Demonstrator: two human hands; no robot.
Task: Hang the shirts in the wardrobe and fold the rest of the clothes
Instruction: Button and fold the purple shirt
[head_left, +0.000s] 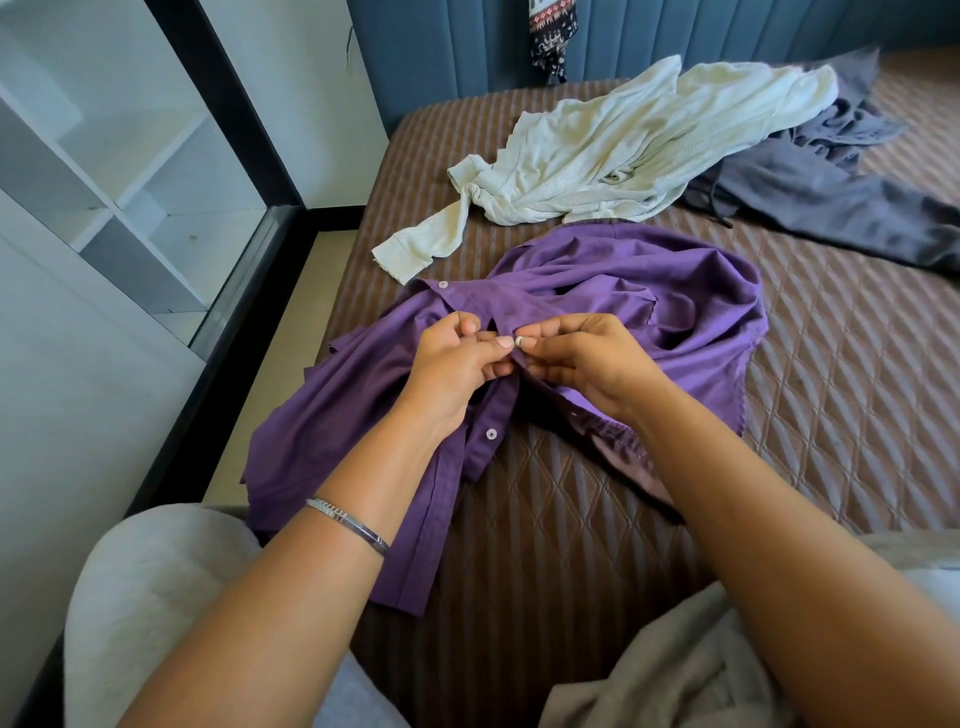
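— Buttoning, is it? Both hands meet at the centre of the purple shirt (649, 291), which lies crumpled on the bed (831, 395).

— So it seems. The left hand (457, 364) pinches the placket edge in a narrow grip; the right hand (582, 358) pinches the opposite edge, a small pale button (518, 341) showing between the fingertips. Whether it is being fastened or undone I cannot tell.

— Why work flat on the bed?

— Probably because the mattress carries the cloth's weight, so both edges stay aligned.

— And the remaining clothes?

— At twelve o'clock from the shirt lies a cream top (623, 150); at two o'clock, grey trousers (831, 202), spread apart, likely waiting to be folded. The wardrobe (130, 171) stands at nine o'clock.
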